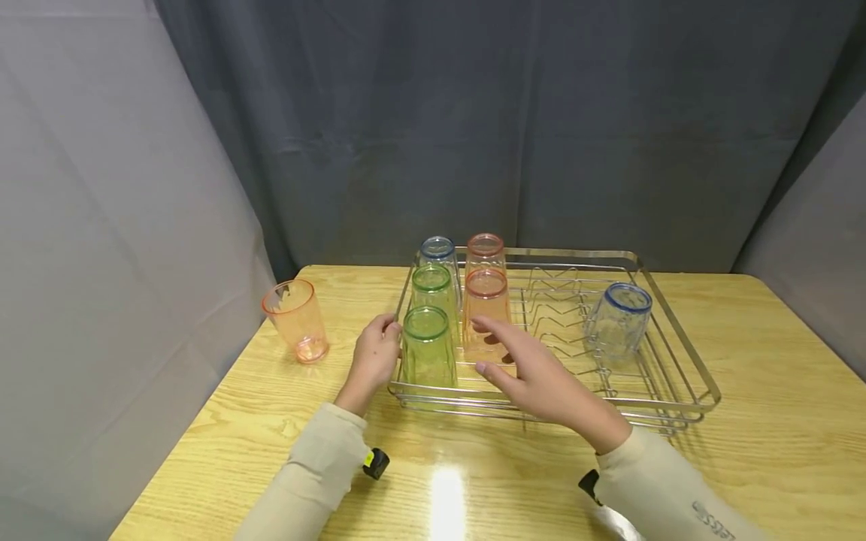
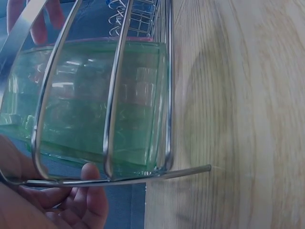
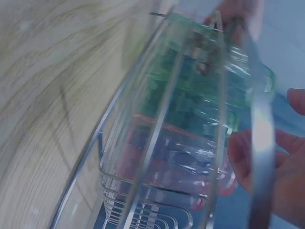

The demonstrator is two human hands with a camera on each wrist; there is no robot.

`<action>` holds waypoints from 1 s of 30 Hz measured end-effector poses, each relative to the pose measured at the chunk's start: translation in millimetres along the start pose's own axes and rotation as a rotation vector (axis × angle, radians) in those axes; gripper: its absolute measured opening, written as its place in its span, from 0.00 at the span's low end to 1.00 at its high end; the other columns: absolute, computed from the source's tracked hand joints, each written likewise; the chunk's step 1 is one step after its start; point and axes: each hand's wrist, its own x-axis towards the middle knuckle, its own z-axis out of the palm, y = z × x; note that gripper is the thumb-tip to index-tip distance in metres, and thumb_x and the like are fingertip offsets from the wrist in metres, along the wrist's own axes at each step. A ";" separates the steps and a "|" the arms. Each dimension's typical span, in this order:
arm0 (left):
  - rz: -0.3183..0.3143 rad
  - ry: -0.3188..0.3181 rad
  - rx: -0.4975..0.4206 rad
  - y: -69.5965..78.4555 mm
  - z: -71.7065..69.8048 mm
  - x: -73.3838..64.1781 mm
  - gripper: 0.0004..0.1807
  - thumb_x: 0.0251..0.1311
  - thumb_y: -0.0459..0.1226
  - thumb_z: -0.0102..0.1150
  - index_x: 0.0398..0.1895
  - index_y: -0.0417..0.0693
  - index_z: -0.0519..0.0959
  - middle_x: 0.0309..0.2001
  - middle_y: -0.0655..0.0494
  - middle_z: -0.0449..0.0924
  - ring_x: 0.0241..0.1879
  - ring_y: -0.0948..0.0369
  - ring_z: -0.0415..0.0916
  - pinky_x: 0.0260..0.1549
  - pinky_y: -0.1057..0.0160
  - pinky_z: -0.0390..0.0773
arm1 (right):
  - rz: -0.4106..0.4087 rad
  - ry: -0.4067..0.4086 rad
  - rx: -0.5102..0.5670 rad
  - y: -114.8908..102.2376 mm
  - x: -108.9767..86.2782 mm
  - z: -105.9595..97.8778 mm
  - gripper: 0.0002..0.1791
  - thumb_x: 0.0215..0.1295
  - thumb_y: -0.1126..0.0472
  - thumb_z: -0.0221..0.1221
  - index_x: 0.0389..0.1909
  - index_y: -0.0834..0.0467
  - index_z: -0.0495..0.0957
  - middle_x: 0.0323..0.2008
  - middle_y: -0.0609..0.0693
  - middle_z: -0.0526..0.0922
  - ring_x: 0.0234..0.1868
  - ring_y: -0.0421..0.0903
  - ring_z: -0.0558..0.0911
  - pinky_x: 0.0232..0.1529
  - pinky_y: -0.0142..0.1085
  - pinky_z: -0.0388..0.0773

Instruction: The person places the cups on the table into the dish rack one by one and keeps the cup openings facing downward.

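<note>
My left hand [image 1: 377, 349] grips the left side rail of a metal wire dish rack [image 1: 683, 338], its fingers curled at the wires in the left wrist view. Beside it a green tumbler [image 1: 431, 357] stands upside down in the rack's front left corner, with another green tumbler [image 1: 433, 289] behind it. My right hand [image 1: 537, 376] hovers over the front rail, thumb and fingers spread apart, nothing between them. Just beyond its fingertips an orange tumbler [image 1: 485, 308] stands upside down, partly hidden by the hand.
A clear tumbler with a blue rim [image 1: 440, 252] and a pinkish tumbler [image 1: 485, 252] stand upturned at the rack's back left. A blue-rimmed tumbler [image 1: 619, 323] leans slightly on the right side. Left of the rack, an orange tumbler [image 1: 298, 323] stands mouth up on the wooden table [image 1: 271, 421].
</note>
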 end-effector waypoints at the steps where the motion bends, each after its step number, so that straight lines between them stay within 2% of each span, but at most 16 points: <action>1: 0.003 -0.002 0.001 0.4 -0.8 0.3 0.24 0.76 0.40 0.39 0.69 0.37 0.66 0.56 0.41 0.77 0.32 0.59 0.77 0.22 0.67 0.71 | -0.008 0.014 0.016 -0.3 -2.5 -3.1 0.32 0.71 0.59 0.58 0.73 0.59 0.61 0.65 0.58 0.75 0.60 0.55 0.78 0.51 0.46 0.82; 7: 0.001 0.002 -0.003 -0.2 -7.8 0.7 0.24 0.76 0.41 0.38 0.69 0.38 0.65 0.58 0.40 0.76 0.34 0.54 0.78 0.21 0.68 0.71 | -0.061 0.067 0.069 -4.0 -11.3 -13.8 0.28 0.70 0.63 0.59 0.69 0.57 0.67 0.62 0.56 0.78 0.55 0.50 0.81 0.46 0.37 0.83; 13: -0.022 0.001 0.002 -5.1 -7.0 -2.3 0.24 0.76 0.40 0.38 0.70 0.38 0.65 0.60 0.41 0.75 0.34 0.54 0.79 0.20 0.69 0.70 | -0.039 0.077 0.101 -6.1 -23.3 -21.8 0.26 0.69 0.65 0.58 0.68 0.54 0.70 0.62 0.53 0.78 0.51 0.41 0.82 0.47 0.34 0.82; 17: -0.023 0.021 0.014 -4.4 -4.5 -2.6 0.23 0.76 0.41 0.39 0.68 0.39 0.68 0.57 0.42 0.77 0.36 0.52 0.80 0.21 0.67 0.70 | -0.042 0.122 0.079 -4.3 -32.4 -29.9 0.25 0.68 0.67 0.59 0.66 0.56 0.71 0.59 0.53 0.80 0.51 0.37 0.80 0.47 0.33 0.82; 20: -0.028 0.021 0.011 -2.5 -3.1 -2.5 0.23 0.76 0.41 0.39 0.67 0.39 0.68 0.54 0.42 0.78 0.37 0.49 0.80 0.21 0.67 0.69 | -0.056 0.190 0.054 -0.9 -39.0 -38.9 0.25 0.66 0.70 0.59 0.64 0.57 0.72 0.57 0.52 0.81 0.51 0.33 0.79 0.47 0.29 0.81; 23: -0.031 0.018 0.008 -1.0 -1.9 -2.3 0.23 0.76 0.41 0.39 0.67 0.39 0.68 0.54 0.42 0.78 0.38 0.48 0.80 0.20 0.68 0.69 | -0.067 0.299 0.060 5.7 -46.1 -50.0 0.25 0.64 0.74 0.59 0.63 0.60 0.74 0.57 0.49 0.80 0.52 0.31 0.79 0.47 0.23 0.79; 27: -0.025 0.020 0.008 0.4 -0.4 -2.0 0.23 0.76 0.41 0.40 0.66 0.39 0.69 0.56 0.41 0.77 0.38 0.48 0.81 0.21 0.67 0.69 | -0.038 0.452 0.106 17.3 -57.3 -67.2 0.23 0.64 0.78 0.56 0.60 0.63 0.76 0.55 0.38 0.79 0.50 0.31 0.80 0.44 0.18 0.75; 30: -0.022 0.022 0.004 1.2 0.5 -1.9 0.23 0.75 0.41 0.40 0.66 0.39 0.69 0.57 0.41 0.77 0.38 0.48 0.81 0.22 0.67 0.70 | 0.000 0.512 0.143 25.3 -66.1 -79.8 0.20 0.66 0.78 0.53 0.58 0.67 0.75 0.53 0.35 0.79 0.49 0.31 0.80 0.42 0.17 0.75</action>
